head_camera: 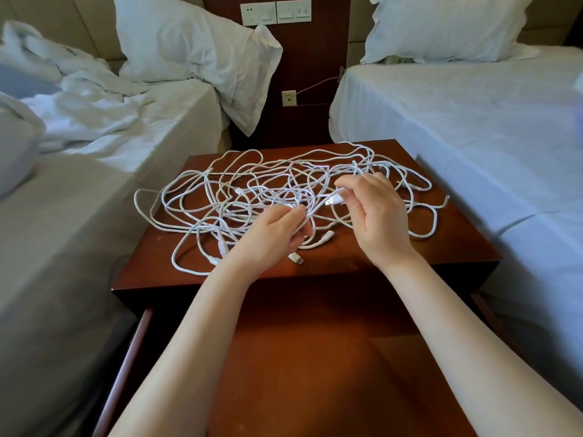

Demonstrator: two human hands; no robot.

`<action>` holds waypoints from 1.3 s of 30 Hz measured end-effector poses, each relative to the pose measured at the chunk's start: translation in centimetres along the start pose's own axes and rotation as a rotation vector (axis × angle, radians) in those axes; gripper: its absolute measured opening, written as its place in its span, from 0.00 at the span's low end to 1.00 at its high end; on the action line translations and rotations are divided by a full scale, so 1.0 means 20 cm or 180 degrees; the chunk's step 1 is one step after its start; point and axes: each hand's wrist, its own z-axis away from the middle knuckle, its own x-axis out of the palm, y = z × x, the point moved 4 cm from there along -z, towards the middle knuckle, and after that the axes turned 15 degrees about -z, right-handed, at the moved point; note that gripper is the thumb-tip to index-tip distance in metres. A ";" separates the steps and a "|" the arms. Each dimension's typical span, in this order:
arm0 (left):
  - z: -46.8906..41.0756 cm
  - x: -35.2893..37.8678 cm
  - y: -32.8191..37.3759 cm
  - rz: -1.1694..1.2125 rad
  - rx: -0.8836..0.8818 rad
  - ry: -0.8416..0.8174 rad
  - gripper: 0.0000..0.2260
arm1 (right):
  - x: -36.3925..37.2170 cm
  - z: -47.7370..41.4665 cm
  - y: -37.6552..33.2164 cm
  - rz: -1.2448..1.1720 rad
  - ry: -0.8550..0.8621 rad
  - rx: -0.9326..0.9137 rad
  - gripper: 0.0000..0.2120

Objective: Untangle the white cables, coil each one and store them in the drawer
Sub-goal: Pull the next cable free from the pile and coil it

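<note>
A tangle of several white cables (220,197) lies spread over the top of a dark red wooden nightstand (457,247). My left hand (274,234) grips a few strands of the tangle near its middle, fingers curled round them. My right hand (378,212) pinches a white USB plug (335,200) at one cable's end, lifted a little above the tabletop. Loose plug ends lie near the front edge (296,258). The drawer (284,357) beneath the top is pulled open toward me, its wooden bottom showing between my forearms.
A bed with rumpled white sheets (94,121) stands on the left, another bed (473,121) on the right. Pillows (195,52) lean at both headboards. A wall panel with switches and sockets (276,12) is behind the nightstand.
</note>
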 end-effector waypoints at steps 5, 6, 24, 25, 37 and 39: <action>0.01 0.06 0.03 0.0420 0.0001 -0.0458 0.21 | -0.01 -0.04 -0.03 -0.0096 0.0076 0.0092 0.18; 0.02 0.07 0.03 0.0475 0.0036 -0.0627 0.22 | -0.01 -0.04 -0.03 -0.0113 0.0068 0.0108 0.18; 0.06 -0.04 0.16 0.1919 0.1073 -0.0524 0.15 | 0.19 0.05 -0.18 -0.0905 -0.1063 0.0607 0.07; 0.05 -0.06 0.16 0.2002 0.1046 -0.0315 0.16 | 0.21 0.06 -0.16 -0.0782 -0.1175 0.0717 0.08; 0.00 -0.19 0.03 0.2478 0.0641 0.1849 0.18 | 0.27 0.10 -0.14 -0.0095 -0.1810 0.0698 0.12; 0.00 -0.18 0.03 0.2515 0.0646 0.2044 0.17 | 0.26 0.10 -0.13 -0.0112 -0.1798 0.0732 0.12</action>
